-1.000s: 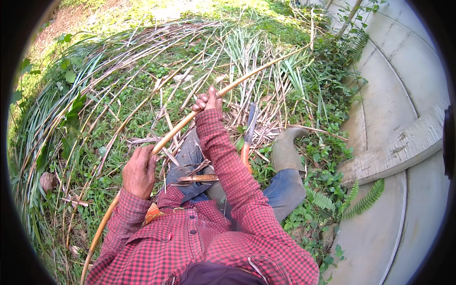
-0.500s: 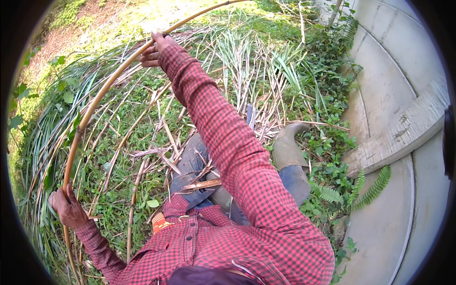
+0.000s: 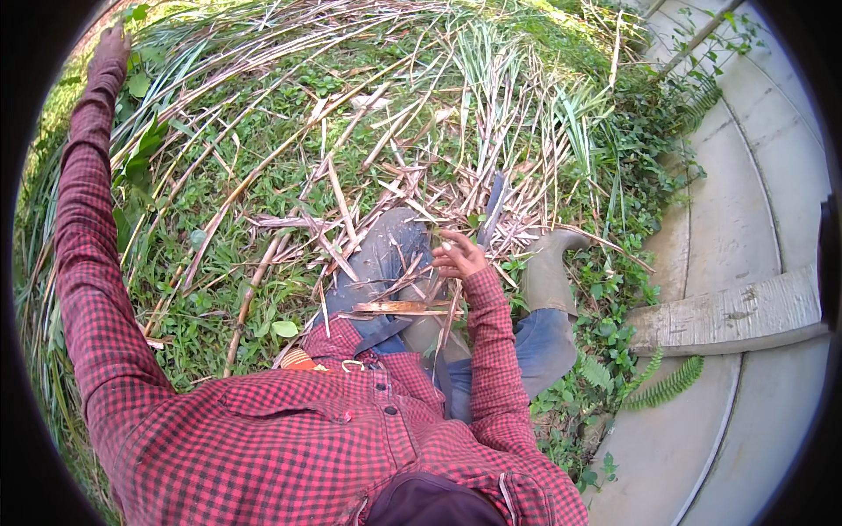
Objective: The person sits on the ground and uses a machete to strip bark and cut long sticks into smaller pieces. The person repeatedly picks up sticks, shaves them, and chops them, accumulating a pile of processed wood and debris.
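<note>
My left arm stretches out to the far left, and my left hand (image 3: 110, 48) is at the edge of the view among green leaves; its fingers are too small and cut off to read. My right hand (image 3: 458, 257) hovers above my lap with loosely bent fingers apart and nothing seen in them. Below it a split brown piece of stalk (image 3: 403, 307) lies across my legs, with dry strips around it. Just beyond the hand, a flat grey-blue strip like a blade (image 3: 494, 209) leans among the peelings. The long bent stalk is out of view.
Long cut stalks and leaves (image 3: 289, 44) spread over the grass at the left and far side. Pale peelings (image 3: 517, 197) heap near my boot (image 3: 551, 272). To the right stand a curved grey wall (image 3: 737, 219) and a wooden beam (image 3: 728, 311), with ferns (image 3: 667, 386) beside them.
Both hands have let the long bent stalk go out of view. My right hand has drawn back from the far left to above my lap; my left hand has reached forward to the far left.
</note>
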### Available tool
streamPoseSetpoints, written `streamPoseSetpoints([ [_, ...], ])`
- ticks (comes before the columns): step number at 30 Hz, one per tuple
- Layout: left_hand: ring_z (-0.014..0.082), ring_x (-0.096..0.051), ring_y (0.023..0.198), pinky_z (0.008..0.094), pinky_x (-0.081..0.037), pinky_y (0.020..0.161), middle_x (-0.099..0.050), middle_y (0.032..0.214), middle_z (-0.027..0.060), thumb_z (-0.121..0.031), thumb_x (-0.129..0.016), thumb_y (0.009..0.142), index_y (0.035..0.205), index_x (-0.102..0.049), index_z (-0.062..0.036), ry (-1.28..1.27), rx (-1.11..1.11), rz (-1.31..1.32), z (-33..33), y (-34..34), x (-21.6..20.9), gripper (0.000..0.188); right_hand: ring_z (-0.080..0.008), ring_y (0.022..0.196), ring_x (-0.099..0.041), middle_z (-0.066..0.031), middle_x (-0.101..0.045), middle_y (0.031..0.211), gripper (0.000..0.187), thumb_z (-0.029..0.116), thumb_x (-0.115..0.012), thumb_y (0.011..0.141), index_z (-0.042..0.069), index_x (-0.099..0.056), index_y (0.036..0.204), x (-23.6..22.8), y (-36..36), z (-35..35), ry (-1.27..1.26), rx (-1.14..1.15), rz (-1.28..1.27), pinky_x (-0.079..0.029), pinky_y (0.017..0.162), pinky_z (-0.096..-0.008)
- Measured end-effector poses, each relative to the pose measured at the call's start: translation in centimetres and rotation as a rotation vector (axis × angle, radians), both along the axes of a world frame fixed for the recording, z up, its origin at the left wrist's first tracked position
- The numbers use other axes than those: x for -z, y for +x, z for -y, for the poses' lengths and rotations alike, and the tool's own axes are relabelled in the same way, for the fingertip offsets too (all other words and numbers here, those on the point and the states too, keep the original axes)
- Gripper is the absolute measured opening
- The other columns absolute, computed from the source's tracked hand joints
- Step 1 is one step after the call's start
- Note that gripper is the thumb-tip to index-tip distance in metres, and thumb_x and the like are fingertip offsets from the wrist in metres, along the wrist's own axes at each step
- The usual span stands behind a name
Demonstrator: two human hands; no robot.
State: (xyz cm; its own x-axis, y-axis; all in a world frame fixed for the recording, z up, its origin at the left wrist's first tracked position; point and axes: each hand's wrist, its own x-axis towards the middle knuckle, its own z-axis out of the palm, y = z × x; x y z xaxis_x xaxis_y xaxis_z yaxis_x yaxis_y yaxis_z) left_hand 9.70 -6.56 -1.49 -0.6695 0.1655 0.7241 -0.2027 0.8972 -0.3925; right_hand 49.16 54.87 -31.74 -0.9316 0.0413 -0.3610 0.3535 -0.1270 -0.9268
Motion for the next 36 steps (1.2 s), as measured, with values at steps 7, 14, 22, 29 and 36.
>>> streamPoseSetpoints([
  [7,0.0261,-0.057,0.091,0.0379,-0.046,0.078,-0.058,0.101,0.0104,-0.037,-0.053,0.082,0.105,-0.055,-0.0107,0.570,-0.202,0.956,-13.5,15.7,30.1,0.035,-0.0170,0.072,-0.062,-0.0113,-0.061,0.083,0.024,0.021,-0.051,0.086,0.008,-0.052,0.105,7.5,6.7,-6.5,0.216,0.445,0.259,-0.051,0.057,-0.0286],
  [14,0.0336,-0.056,0.091,0.0425,-0.044,0.076,-0.058,0.098,0.0151,-0.030,-0.056,0.080,0.096,-0.052,-0.0083,0.690,-0.184,0.878,-10.7,16.3,36.6,0.028,-0.0344,0.089,-0.057,-0.0199,-0.060,0.095,0.033,0.032,-0.053,0.076,0.007,-0.058,0.098,8.1,5.4,-1.7,0.908,0.162,0.480,-0.045,0.080,-0.0394],
  [22,0.0296,-0.059,0.071,0.0424,-0.044,0.062,-0.062,0.073,0.0115,-0.040,-0.061,0.074,0.081,-0.059,-0.0091,0.782,-0.003,0.462,-15.7,19.1,24.3,0.032,-0.0375,0.088,-0.055,-0.0222,-0.058,0.090,0.032,0.022,-0.054,0.075,0.001,-0.053,0.100,8.6,5.0,-1.3,0.980,0.302,0.350,-0.044,0.079,-0.0445],
  [29,0.0352,-0.055,0.063,0.0463,-0.040,0.054,-0.057,0.068,0.0145,-0.046,-0.048,0.083,0.077,-0.051,-0.0064,0.565,0.127,0.112,-17.0,20.5,11.8,0.041,-0.0380,0.096,-0.049,-0.0234,-0.049,0.103,0.037,0.016,-0.058,0.072,0.000,-0.048,0.104,12.1,5.4,-2.9,1.078,0.424,0.215,-0.039,0.083,-0.0443],
  [36,0.0331,-0.058,0.083,0.0430,-0.045,0.070,-0.062,0.086,0.0139,-0.049,-0.052,0.078,0.094,-0.060,-0.0133,0.634,-0.058,0.512,-11.8,16.5,21.2,0.040,-0.0349,0.109,-0.042,-0.0227,-0.042,0.117,0.063,0.024,-0.064,0.072,-0.006,-0.035,0.120,11.2,4.4,-2.7,1.197,0.206,0.384,-0.037,0.090,-0.0422],
])
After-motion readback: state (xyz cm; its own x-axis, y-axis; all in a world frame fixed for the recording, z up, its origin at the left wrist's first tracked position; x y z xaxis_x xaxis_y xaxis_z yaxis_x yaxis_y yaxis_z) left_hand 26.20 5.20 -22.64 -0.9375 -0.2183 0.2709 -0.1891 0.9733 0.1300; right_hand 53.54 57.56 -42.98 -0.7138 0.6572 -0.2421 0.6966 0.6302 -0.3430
